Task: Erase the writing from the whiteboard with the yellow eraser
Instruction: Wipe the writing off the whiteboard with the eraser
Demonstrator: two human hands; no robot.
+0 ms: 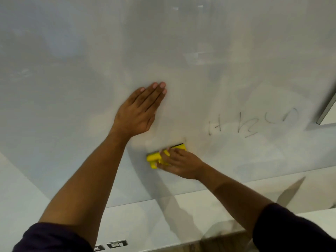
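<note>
A large glossy whiteboard [72, 88] fills most of the head view. Faint dark handwriting [252, 123] stays on its lower right part. My right hand [179, 163] grips the yellow eraser [154, 158] and presses it flat on the board, left of and below the writing. A black felt edge of the eraser shows near my fingertips. My left hand [141, 110] lies flat on the board above the eraser, fingers together and straight, holding nothing.
Below the board's lower edge runs a white wall [200, 206]. Wall sockets [116, 244] sit at the bottom of the view. A grey frame edge [327, 110] marks the board's right side.
</note>
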